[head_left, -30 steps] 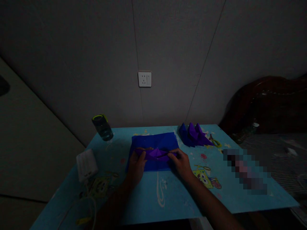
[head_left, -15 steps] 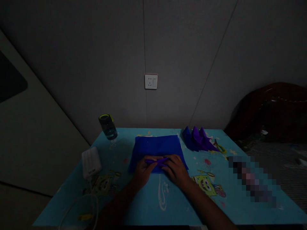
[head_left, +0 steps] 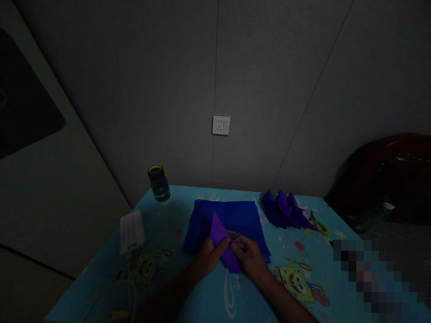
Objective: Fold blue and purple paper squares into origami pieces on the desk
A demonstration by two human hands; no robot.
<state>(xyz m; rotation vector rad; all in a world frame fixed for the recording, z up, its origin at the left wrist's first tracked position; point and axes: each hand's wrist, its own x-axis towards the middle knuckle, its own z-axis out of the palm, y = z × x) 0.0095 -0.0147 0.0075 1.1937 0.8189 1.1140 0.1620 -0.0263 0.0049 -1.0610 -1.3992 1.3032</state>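
Note:
A folded piece of purple paper (head_left: 220, 232) is held up between both hands, one pointed end rising and a broader end hanging down. My left hand (head_left: 213, 253) pinches it from the left with the thumb on top. On the other side, my right hand (head_left: 247, 251) grips its right edge with bent fingers. Beneath and behind them lies a stack of blue paper sheets (head_left: 235, 213). Several folded paper shapes in blue and purple (head_left: 286, 211) stand in a row at the back right of the table.
A water bottle (head_left: 159, 185) stands at the back left. Nearer is a white power bank (head_left: 132, 233) with a white cable (head_left: 107, 287). Yellow-handled scissors (head_left: 319, 226) lie beside the folded shapes. A pixelated patch covers something at the right edge of the cartoon-printed table (head_left: 185, 296).
The purple paper has gone from lying flat and crosswise, low in the hands, to being tilted upright with its point up. The camera view has shifted slightly.

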